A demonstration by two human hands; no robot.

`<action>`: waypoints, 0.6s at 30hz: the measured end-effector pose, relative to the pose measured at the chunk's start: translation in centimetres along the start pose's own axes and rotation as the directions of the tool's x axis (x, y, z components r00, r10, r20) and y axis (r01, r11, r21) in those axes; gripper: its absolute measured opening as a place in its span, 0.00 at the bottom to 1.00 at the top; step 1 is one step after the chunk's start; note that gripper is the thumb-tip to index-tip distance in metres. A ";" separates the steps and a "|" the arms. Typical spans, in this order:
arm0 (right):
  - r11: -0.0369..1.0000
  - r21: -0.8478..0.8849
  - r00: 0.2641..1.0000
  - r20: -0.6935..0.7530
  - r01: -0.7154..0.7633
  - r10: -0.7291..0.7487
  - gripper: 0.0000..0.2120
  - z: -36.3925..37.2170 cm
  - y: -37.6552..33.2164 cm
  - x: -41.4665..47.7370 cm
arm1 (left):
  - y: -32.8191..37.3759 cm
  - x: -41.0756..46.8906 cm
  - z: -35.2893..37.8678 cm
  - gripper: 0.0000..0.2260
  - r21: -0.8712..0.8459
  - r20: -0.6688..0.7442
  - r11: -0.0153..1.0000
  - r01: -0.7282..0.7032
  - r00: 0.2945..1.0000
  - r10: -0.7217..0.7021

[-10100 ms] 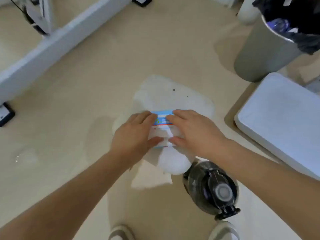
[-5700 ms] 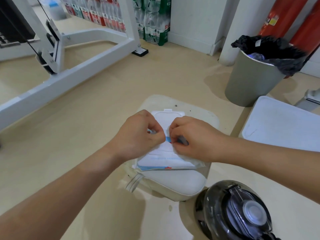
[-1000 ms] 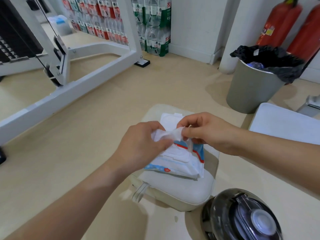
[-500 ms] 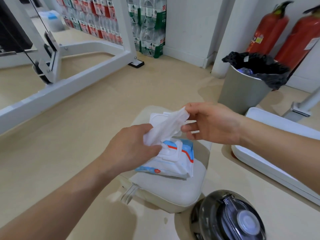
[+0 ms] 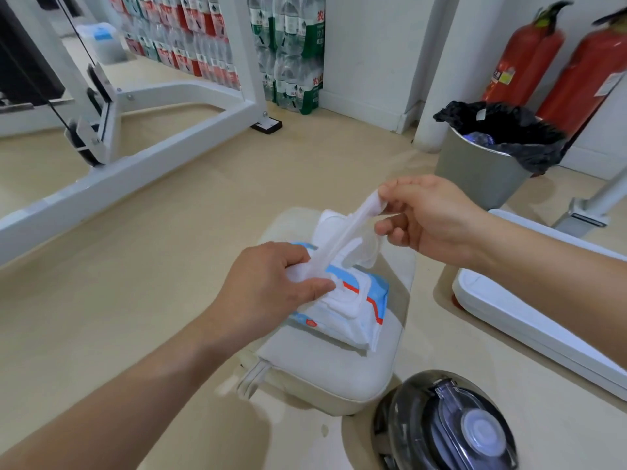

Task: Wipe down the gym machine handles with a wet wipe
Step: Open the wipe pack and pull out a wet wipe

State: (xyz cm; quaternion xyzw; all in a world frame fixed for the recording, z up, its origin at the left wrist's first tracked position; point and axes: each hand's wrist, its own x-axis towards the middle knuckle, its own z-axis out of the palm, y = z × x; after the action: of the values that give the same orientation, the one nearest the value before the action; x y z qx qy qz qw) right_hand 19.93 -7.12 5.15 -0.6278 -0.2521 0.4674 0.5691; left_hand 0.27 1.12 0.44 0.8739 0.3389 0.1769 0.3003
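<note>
A blue and white pack of wet wipes lies on a pale cushioned stool, its white lid flipped open. My right hand pinches the top end of a white wet wipe, which is stretched up and to the right out of the pack. My left hand grips the wipe's lower end at the pack's opening and holds the pack down. The white frame of a gym machine with a black cable stands at the back left; no handle of it is in view.
A dark water bottle stands on the floor by the stool. A white padded bench is at the right. A grey bin with a black liner, two red fire extinguishers and stacked bottled water are behind.
My right hand has pulled the wipe further up and to the right, so it is drawn out longer. My left hand still holds at the pack's opening.
</note>
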 end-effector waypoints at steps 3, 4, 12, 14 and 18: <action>0.995 0.096 1.000 -0.019 -0.008 0.009 0.13 0.1 0.2 0.2 | 0.1 -0.1 0.0 0.11 0.167 0.082 0.980 -0.109 0.992 0.097; 0.997 0.082 1.000 -0.002 -0.011 0.012 0.13 0.2 0.4 0.3 | 0.1 0.0 0.0 0.09 0.198 0.100 0.971 -0.135 0.988 0.117; -0.131 -0.880 0.884 0.465 0.457 -0.042 0.09 0.7 1.9 -1.1 | -0.9 0.8 -0.1 0.03 0.310 0.202 0.893 -0.326 0.941 0.273; 0.003 -0.867 0.860 0.494 0.499 -0.126 0.09 0.9 1.9 -1.2 | -1.2 1.1 0.0 0.05 0.319 0.205 0.861 -0.397 0.915 0.346; 0.813 -0.540 0.947 0.320 0.219 -0.042 0.11 0.0 0.3 -0.9 | -1.1 1.1 0.1 0.08 0.134 0.112 0.893 -0.431 0.901 0.418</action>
State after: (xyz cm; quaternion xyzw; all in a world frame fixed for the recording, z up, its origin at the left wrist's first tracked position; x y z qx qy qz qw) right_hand 19.54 -7.93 5.15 -0.6732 -0.5041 0.4179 0.3435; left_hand 0.59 2.43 -0.24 0.9538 0.1403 0.1761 0.1989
